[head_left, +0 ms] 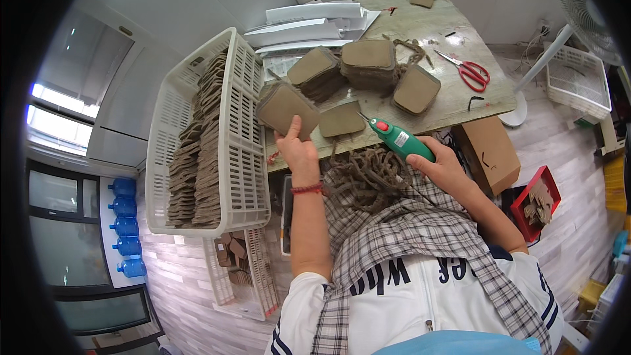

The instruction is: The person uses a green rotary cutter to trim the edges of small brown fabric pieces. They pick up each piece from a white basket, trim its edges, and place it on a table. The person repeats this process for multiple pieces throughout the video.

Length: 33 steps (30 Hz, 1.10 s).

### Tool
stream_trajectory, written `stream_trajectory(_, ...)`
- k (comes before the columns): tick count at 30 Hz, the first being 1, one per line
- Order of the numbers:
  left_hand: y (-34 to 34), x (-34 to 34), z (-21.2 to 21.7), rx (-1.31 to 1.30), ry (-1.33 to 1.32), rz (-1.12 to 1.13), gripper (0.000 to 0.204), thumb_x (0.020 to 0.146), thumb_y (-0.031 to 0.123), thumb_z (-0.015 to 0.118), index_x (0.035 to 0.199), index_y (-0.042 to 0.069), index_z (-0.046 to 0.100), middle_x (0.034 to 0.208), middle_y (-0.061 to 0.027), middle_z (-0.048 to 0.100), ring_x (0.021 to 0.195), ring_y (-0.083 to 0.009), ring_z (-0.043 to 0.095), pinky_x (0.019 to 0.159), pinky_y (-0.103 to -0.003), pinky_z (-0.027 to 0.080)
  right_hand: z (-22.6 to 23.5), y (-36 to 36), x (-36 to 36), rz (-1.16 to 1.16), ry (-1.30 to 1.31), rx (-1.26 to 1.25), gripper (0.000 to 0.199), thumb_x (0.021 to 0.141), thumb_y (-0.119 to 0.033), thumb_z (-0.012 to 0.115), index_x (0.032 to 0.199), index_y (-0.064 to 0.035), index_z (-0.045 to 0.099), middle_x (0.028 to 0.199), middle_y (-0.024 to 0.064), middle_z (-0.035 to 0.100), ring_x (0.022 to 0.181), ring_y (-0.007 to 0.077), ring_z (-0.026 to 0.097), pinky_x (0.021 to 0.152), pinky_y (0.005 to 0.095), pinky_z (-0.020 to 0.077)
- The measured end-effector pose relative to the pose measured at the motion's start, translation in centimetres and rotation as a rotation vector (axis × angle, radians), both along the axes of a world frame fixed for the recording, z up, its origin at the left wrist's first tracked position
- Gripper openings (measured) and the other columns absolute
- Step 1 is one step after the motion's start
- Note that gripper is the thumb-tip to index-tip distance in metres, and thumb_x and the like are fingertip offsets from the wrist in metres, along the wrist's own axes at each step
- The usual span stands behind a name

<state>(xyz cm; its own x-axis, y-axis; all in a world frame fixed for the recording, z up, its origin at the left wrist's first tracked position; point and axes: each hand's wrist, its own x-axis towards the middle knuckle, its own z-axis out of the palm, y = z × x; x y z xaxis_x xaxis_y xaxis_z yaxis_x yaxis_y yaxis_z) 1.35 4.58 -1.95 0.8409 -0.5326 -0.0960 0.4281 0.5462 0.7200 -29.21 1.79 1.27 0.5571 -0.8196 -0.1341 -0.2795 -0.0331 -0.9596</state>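
Note:
My left hand holds up a brown rounded cardboard piece near the basket's side. My right hand grips a green hand-held rotary tool with a red button, its thin tip pointing at another brown cardboard piece lying flat on the table edge. A tangle of brown cord lies in my lap on a plaid cloth, just below the table edge.
A white slatted basket full of brown pieces stands to the left. Stacks of brown pieces, red scissors, white papers and a jar lie on the table. A cardboard box, a red bin and a fan stand right.

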Motion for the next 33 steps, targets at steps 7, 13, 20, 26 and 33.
stream_trajectory(7,-0.2,-7.7,1.9,-0.158,0.056,-0.174,0.045,0.083,-0.011,0.063,0.123,0.004,0.05,0.12,-0.0074,0.059,0.109,-0.0224,0.057,0.096,-0.037,0.05,0.9,1.3,-0.7,-0.055,-0.087,-0.049,0.043,0.088,-0.031,0.068,0.119,-0.0016,0.059,0.085,0.0067,0.066,0.073,0.0101,0.058,0.066,0.0265,0.0477)
stream_trajectory(13,-0.7,-9.5,2.6,-0.189,0.068,-0.203,0.046,0.083,-0.01,0.064,0.123,0.006,0.05,0.118,-0.0066,0.06,0.107,-0.0206,0.058,0.095,-0.035,0.05,1.6,1.9,-1.4,-0.079,-0.093,-0.026,0.041,0.089,-0.029,0.068,0.117,-0.0013,0.059,0.084,0.0052,0.064,0.072,0.0091,0.057,0.064,0.0259,0.0471)
stream_trajectory(20,-0.8,-11.3,1.8,-0.179,0.073,-0.256,0.046,0.082,-0.011,0.064,0.123,0.006,0.05,0.118,-0.0058,0.06,0.107,-0.0204,0.059,0.094,-0.034,0.051,1.8,1.9,-1.6,-0.102,-0.141,0.002,0.04,0.089,-0.029,0.068,0.117,-0.0014,0.059,0.085,0.0048,0.064,0.072,0.0087,0.056,0.064,0.0254,0.0468)
stream_trajectory(26,-0.5,-12.9,1.6,-0.153,0.076,-0.298,0.044,0.083,-0.01,0.063,0.123,0.006,0.05,0.118,-0.0061,0.059,0.107,-0.0203,0.059,0.093,-0.033,0.051,1.5,1.6,-1.7,-0.13,-0.155,-0.037,0.041,0.089,-0.029,0.068,0.117,-0.0009,0.059,0.088,0.0055,0.064,0.075,0.009,0.056,0.067,0.0252,0.0472)
stream_trajectory(33,0.7,-14.1,0.7,-0.083,0.11,-0.417,0.044,0.085,-0.011,0.06,0.124,0.005,0.05,0.12,-0.0071,0.059,0.109,-0.0218,0.059,0.095,-0.036,0.05,1.2,1.0,-1.7,-0.158,-0.207,-0.053,0.042,0.088,-0.029,0.069,0.117,-0.001,0.06,0.083,0.0027,0.062,0.07,0.0065,0.055,0.062,0.0232,0.0454)
